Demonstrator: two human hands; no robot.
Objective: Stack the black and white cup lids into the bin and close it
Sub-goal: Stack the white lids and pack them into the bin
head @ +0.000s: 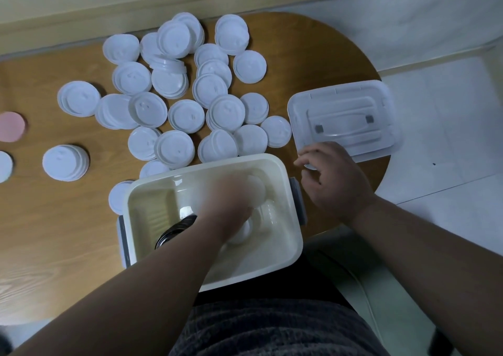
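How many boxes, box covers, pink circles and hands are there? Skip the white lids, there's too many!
Bin: 1
Bin cover: 1
Pink disc: 1
Hands: 2 (left hand, right hand)
Total: 5

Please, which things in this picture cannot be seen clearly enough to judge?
Head view, left hand: motion blur inside the bin; its grip is unreadable.
Head view, black lids: the left forearm covers most of the stack; no count.
Head view, right hand: its fingers cover a white piece; held or not is unclear.
Head view, pink disc: cut by the left edge.
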